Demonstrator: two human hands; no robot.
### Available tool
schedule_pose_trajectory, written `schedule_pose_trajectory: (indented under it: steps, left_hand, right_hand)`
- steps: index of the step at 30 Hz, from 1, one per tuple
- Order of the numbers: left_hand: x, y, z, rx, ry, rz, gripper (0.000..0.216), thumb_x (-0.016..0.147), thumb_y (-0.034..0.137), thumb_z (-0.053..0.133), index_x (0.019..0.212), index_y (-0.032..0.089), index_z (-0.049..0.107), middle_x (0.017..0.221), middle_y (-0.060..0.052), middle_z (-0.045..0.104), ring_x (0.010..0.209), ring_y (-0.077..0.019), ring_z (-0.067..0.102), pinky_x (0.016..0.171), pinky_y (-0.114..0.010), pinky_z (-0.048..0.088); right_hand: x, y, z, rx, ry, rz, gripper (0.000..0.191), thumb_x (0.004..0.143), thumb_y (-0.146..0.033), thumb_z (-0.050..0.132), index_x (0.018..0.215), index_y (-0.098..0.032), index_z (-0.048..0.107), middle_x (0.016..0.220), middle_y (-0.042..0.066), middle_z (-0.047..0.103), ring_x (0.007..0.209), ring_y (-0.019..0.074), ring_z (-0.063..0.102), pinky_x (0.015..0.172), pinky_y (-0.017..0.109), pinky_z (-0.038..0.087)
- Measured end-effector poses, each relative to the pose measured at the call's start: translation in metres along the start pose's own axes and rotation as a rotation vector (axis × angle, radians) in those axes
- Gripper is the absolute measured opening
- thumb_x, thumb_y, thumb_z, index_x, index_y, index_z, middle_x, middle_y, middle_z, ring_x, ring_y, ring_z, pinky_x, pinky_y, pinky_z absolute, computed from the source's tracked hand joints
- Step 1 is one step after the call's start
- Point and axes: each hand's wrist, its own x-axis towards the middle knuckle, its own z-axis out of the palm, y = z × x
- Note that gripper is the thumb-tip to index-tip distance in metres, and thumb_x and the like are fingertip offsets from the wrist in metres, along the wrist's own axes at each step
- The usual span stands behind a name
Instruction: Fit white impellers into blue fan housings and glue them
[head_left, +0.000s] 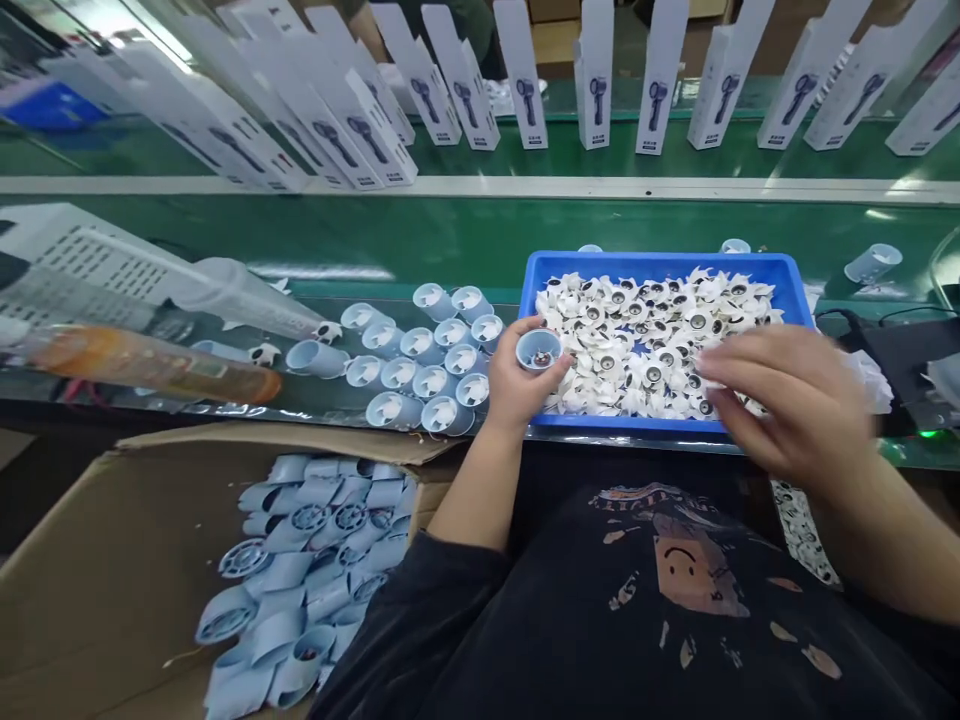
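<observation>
My left hand (521, 380) is closed around a light-blue cylindrical fan housing (538, 340), its open end facing up, with a small motor-like part visible inside. Below and behind it sits a blue tray (660, 424) heaped with small white fan impellers (652, 372). Over the tray's right side, my right hand (799, 400) is blurred by motion, thumb and fingers pinched together. A whitish bit shows at those fingertips, too smeared to name. Left of my left hand, several blue housings (431, 380) stand grouped on the bench, white pieces inside many of them.
A cardboard box (82, 560) full of blue housings (307, 560) is at lower left. An orange-filled bottle (157, 362) lies on the bench's left. White printed boxes (596, 90) line the far side of the green bench (450, 225). A dark device (900, 370) sits right.
</observation>
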Motion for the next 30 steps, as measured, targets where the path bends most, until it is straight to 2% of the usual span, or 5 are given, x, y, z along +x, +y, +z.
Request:
schedule_pose_trajectory:
  steps: [5,10,20,26,30]
  left_hand:
    - [0.0,0.008,0.0,0.017,-0.049,-0.031,0.053,0.068,0.04,0.078,0.113,0.021,0.057,0.103,-0.007,0.069,0.085,-0.0213,0.068,0.08,-0.037,0.056]
    - [0.001,0.014,-0.002,0.055,-0.105,-0.009,0.051,0.069,0.035,0.077,0.113,0.02,0.056,0.119,-0.009,0.066,0.104,-0.0249,0.065,0.094,-0.041,0.052]
    - [-0.003,0.006,-0.006,0.101,0.021,0.149,0.056,0.068,0.04,0.08,0.111,0.02,0.05,0.124,-0.012,0.059,0.117,-0.0269,0.059,0.1,-0.042,0.049]
    - [-0.03,0.041,-0.016,0.15,-0.299,0.288,0.051,0.074,0.031,0.072,0.122,0.021,0.055,0.125,-0.011,0.066,0.116,-0.0277,0.063,0.1,-0.043,0.048]
    - [-0.037,0.06,-0.007,0.289,-0.404,0.34,0.047,0.072,0.03,0.07,0.115,0.021,0.057,0.113,-0.008,0.071,0.104,-0.0267,0.067,0.092,-0.041,0.05]
  right_hand:
    - [0.065,0.01,0.075,-0.221,-0.499,-0.021,0.02,0.089,-0.007,0.055,0.096,-0.018,0.069,0.101,0.006,0.066,0.09,0.0192,0.059,0.079,0.033,0.046]
    - [0.086,0.011,0.092,-0.348,-0.683,-0.008,0.015,0.096,-0.017,0.052,0.105,-0.012,0.062,0.109,0.007,0.059,0.093,0.0171,0.057,0.087,0.037,0.048]
    - [0.085,0.0,0.081,0.033,-0.477,0.408,0.022,0.089,-0.032,0.058,0.097,-0.012,0.058,0.097,0.009,0.057,0.09,0.0196,0.055,0.089,0.043,0.046]
    - [0.039,-0.028,0.043,0.804,-0.333,0.511,0.05,0.08,-0.059,0.035,0.101,-0.016,0.048,0.077,0.005,0.053,0.063,0.0143,0.052,0.064,0.032,0.05]
    - [0.021,-0.04,0.042,1.034,-0.291,0.544,0.048,0.077,-0.065,0.045,0.087,-0.018,0.05,0.062,0.0,0.045,0.055,0.0126,0.047,0.056,0.029,0.045]
